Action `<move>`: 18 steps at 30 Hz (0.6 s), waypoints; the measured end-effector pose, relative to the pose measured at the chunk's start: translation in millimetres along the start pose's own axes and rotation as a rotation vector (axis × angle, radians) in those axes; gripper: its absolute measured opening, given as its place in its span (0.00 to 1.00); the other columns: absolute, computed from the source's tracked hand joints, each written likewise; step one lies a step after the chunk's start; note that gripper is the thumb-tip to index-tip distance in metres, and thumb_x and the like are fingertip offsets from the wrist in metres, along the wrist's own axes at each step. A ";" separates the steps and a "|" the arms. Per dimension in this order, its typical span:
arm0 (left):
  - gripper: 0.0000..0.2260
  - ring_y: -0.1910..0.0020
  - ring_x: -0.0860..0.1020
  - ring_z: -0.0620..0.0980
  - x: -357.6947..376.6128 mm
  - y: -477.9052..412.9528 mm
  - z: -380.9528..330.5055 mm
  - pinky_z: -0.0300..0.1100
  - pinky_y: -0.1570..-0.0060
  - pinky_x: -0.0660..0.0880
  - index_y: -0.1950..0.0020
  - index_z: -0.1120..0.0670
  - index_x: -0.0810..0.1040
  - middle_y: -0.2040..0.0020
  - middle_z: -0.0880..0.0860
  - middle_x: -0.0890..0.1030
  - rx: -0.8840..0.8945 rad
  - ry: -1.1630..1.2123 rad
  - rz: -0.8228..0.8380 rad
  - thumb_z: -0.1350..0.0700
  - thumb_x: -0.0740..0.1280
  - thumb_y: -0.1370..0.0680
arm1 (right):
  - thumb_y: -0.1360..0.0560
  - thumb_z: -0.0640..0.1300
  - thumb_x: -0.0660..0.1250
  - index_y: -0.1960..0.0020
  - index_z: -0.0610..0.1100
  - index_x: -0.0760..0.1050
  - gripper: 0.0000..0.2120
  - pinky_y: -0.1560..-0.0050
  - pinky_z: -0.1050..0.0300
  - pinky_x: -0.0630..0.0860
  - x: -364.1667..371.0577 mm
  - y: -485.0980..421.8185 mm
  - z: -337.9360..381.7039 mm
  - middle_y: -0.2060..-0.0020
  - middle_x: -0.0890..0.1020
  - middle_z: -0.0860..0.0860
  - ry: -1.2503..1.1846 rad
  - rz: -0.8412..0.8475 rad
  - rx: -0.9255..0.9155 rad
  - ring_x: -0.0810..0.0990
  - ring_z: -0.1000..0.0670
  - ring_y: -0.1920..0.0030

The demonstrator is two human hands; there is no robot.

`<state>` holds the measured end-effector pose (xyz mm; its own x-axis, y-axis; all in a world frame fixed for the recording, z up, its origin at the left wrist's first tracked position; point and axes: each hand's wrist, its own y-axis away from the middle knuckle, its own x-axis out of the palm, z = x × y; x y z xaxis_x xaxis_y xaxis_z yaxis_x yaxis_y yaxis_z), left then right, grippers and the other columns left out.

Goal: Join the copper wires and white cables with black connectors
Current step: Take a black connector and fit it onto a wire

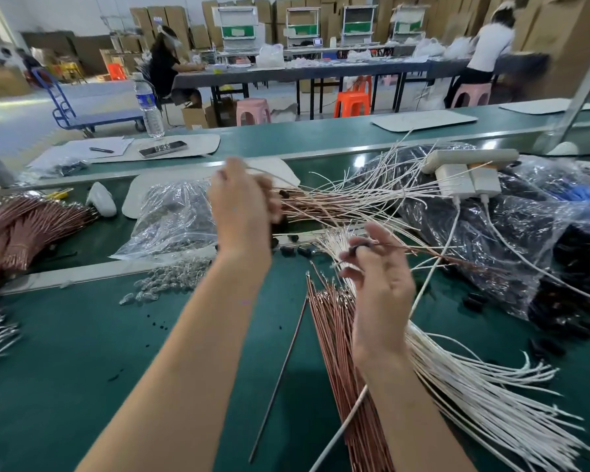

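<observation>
A black connector [361, 248] with one copper wire [419, 249] is pinched between the thumb and fingertips of the right hand [378, 281], above the middle of the desk [116, 335]. The left hand [242, 206] curls its fingers around a thin white cable [276, 177]. A copper bundle [341, 352] and a white bundle [484, 396] lie side by side near the near edge.

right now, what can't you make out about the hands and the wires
Left hand: head view; its own back and motion blur hide the fingers, so its grip is unclear.
Black connector: pinched by the right hand, mostly covered by fingertips; whether a wire is seated is too small to tell.
Copper wires: lower ends cut off by the bottom edge.
</observation>
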<state>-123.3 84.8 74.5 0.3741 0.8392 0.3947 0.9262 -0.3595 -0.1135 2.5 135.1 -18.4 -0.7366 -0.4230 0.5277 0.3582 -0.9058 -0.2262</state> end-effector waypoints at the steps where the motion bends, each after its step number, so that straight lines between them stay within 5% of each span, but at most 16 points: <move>1: 0.08 0.79 0.67 0.44 -15.7 1.0 -11.2 0.37 0.79 0.62 0.57 0.54 0.68 0.74 0.46 0.75 0.010 0.094 -0.057 0.58 0.55 0.19 | 0.20 0.33 0.63 0.42 0.47 0.79 0.14 0.58 0.63 0.79 3.9 5.2 -1.7 0.57 0.84 0.51 0.017 0.077 0.029 0.81 0.52 0.58; 7: 0.10 0.79 0.64 0.44 -107.1 36.7 2.7 0.35 0.79 0.61 0.59 0.50 0.67 0.73 0.46 0.73 -0.047 0.066 -0.221 0.57 0.55 0.18 | 0.20 0.31 0.62 0.42 0.46 0.81 0.15 0.58 0.59 0.79 20.8 28.6 -20.8 0.53 0.85 0.49 0.093 0.396 0.240 0.84 0.49 0.57; 13: 0.11 0.81 0.66 0.46 -144.5 56.1 46.4 0.34 0.80 0.62 0.59 0.52 0.68 0.75 0.47 0.74 -0.129 0.068 -0.341 0.57 0.54 0.18 | 0.19 0.31 0.60 0.37 0.45 0.77 0.17 0.59 0.59 0.79 25.0 31.8 -31.6 0.56 0.84 0.47 0.000 0.485 0.552 0.82 0.49 0.61; 18: 0.09 0.79 0.67 0.48 -151.1 53.0 49.7 0.36 0.79 0.64 0.60 0.52 0.68 0.74 0.48 0.71 -0.107 0.104 -0.303 0.55 0.55 0.20 | 0.19 0.32 0.61 0.39 0.44 0.79 0.14 0.57 0.59 0.80 22.7 31.9 -36.5 0.55 0.85 0.47 0.145 0.516 0.591 0.82 0.51 0.61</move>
<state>-128.5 -40.8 -36.5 0.0708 0.8702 0.4877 0.9824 -0.1456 0.1172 -23.8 95.7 -43.5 -0.4477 -0.8213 0.3536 0.8892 -0.4504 0.0799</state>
